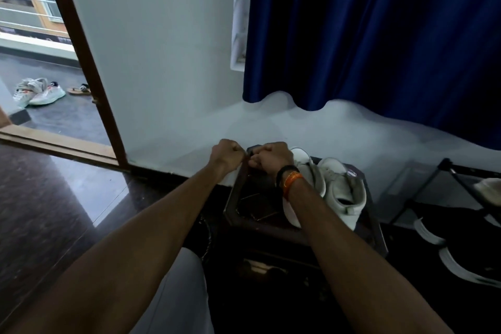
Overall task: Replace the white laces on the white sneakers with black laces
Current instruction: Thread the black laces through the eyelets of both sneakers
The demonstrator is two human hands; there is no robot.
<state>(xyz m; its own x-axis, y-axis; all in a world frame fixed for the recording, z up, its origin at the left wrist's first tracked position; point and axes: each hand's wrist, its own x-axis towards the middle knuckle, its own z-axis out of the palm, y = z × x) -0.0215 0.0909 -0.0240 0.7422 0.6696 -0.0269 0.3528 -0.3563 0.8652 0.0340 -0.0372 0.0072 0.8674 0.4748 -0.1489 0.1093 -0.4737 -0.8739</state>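
Two white sneakers stand side by side on a small dark table (230, 206), toes toward the wall. The right sneaker (343, 192) is in full view. My right forearm hides part of the left sneaker (305, 164). Both hands are curled into fists at the table's far edge, left of the sneakers. My left hand (226, 153) and my right hand (271, 157) pinch a small black bundle (251, 150) between them. It is too dim to tell what the bundle is. No laces can be made out on the sneakers.
A flat dark object (257, 206) lies on the table under my right wrist. A rack (461, 184) with black white-soled shoes (444, 249) stands at right. A blue curtain (379, 35) hangs behind. Shoes (38, 92) lie outside the open doorway on the left.
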